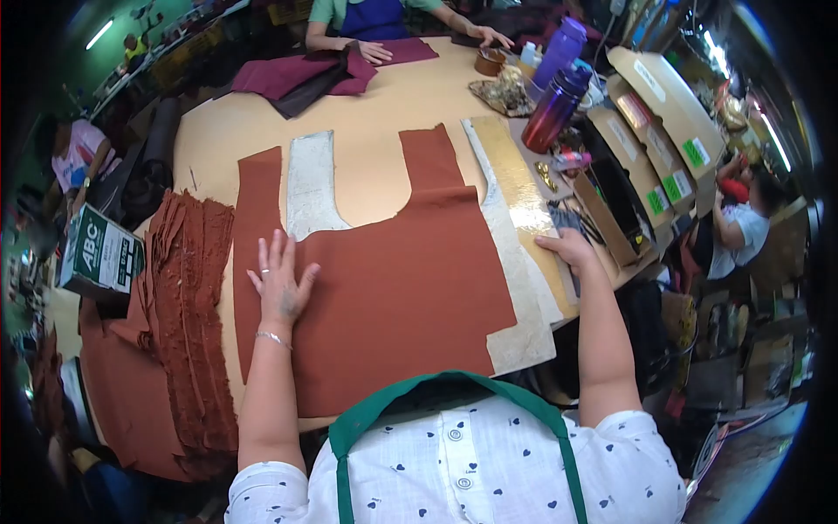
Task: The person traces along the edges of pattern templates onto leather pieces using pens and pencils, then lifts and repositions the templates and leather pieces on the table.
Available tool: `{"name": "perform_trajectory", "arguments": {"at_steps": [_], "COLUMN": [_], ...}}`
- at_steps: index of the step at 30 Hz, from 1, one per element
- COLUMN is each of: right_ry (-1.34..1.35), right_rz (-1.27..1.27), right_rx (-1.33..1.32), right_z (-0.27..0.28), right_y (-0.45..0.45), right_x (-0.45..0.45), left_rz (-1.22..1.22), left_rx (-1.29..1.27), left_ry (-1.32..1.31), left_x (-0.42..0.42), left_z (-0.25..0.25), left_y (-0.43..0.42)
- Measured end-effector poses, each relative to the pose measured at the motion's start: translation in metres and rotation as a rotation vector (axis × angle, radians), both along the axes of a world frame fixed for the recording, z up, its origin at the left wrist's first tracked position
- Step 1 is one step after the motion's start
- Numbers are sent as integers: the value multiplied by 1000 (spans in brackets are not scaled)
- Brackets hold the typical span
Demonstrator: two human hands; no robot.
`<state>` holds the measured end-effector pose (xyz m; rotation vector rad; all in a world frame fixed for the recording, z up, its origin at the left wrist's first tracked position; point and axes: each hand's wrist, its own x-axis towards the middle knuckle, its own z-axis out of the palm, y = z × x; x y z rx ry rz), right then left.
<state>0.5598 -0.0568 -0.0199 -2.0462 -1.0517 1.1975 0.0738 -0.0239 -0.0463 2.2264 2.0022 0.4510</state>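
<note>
My left hand (284,284) lies flat, fingers spread, on a rust-brown cut fabric piece (393,288) with two upright straps. Beneath this fabric, a pale grey-white pattern board (312,179) shows between the straps and along the right side. My right hand (569,250) is at the right edge of a shiny gold-tan strip (515,175), its fingers stretched out and touching it. Partly hidden under my left hand is the edge where the main fabric meets a narrow rust strip (256,262).
Rust fabric strips (188,306) are heaped at left beside an ABC box (103,251). Bottles (556,105), brass-coloured clips (546,177) and open cardboard boxes (650,131) stand at right. Across the table, a co-worker's hands (375,52) rest near maroon fabric (301,79).
</note>
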Motion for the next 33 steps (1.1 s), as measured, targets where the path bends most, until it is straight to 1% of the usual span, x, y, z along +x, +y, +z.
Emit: {"name": "perform_trajectory", "arguments": {"at_steps": [3,4,5,6,9,14,18,21,24,25,26,27,28,31,32,33], "right_ry": [499,539,574,593,401,307,164,-78,-178,-203,-272,-278,-286,-292,-301,-306], "right_rz": [-19,-26,-17,32,52,-61,-211,-360,-439,-460,-495,-506,-515,-550,-552,-558], "right_rx": [235,272,369,422,584,846,1178,1411,1479,1496,1449,1447,1447,1453,1484,1514], "right_z": [19,29,41,47,85,126,129,125,118,118,122,122,121,123,121,120], "right_y": [-13,-17,-20,-22,-20,2,10,11,6,2,-6,-12,-17,-36,-43,-50], "right_x": [-2,-7,-14,-12,-2,64,69,44,33,29,20,18,17,18,24,27], "left_rz": [-95,-123,-156,-191,-193,-248,-326,-567,-696,-614,-531,-458,-436,-463,-485,-430], "left_rx": [-81,-133,-183,-228,-218,-250,-288,-195,-91,-23,44,29,-10,-138,-251,-274], "left_ry": [39,87,137,189,129,191,185,189,105,41,-27,-140,-189,30,162,175], "left_x": [21,25,28,27,19,21,36,81,134,151,169,183,195,224,229,233], "left_z": [22,19,17,15,12,16,22,25,24,16,13,24,30,35,36,36], "left_y": [-41,-56,-70,-77,-85,-87,-82,-73,-38,-12,18,43,70,117,124,127]}}
